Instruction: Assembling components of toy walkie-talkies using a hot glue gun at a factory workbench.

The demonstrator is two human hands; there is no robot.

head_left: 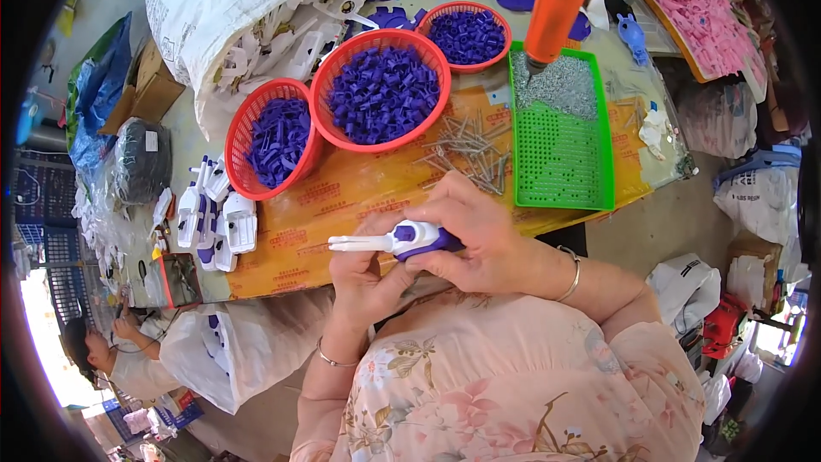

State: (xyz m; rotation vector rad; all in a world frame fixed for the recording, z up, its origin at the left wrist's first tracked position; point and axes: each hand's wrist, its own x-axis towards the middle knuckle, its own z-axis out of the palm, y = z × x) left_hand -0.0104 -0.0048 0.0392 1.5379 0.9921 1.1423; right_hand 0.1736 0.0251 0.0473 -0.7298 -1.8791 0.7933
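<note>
1. Step in hand, by the look of it: assembly of a small toy part, white with a purple piece at one end, held in the air at chest height just before the near edge of the workbench.
2. Left hand closed round the underside of the part, thumb up against it.
3. Right hand closed over the purple end from above, fingertips pinched on it; seemingly pressing or seating the purple piece into the white body.
4. Within reach on the bench: three red baskets of purple pieces, a row of finished-looking white-and-purple parts, loose screws beside a green tray.
5. Orange power screwdriver hanging above the green tray, untouched.
6. Next move, as a judgement: likely calls for a firm, square squeeze to seat the two halves flush, then a free right hand for a screw and the driver; a skewed fit would leave the joint gapped.
</note>
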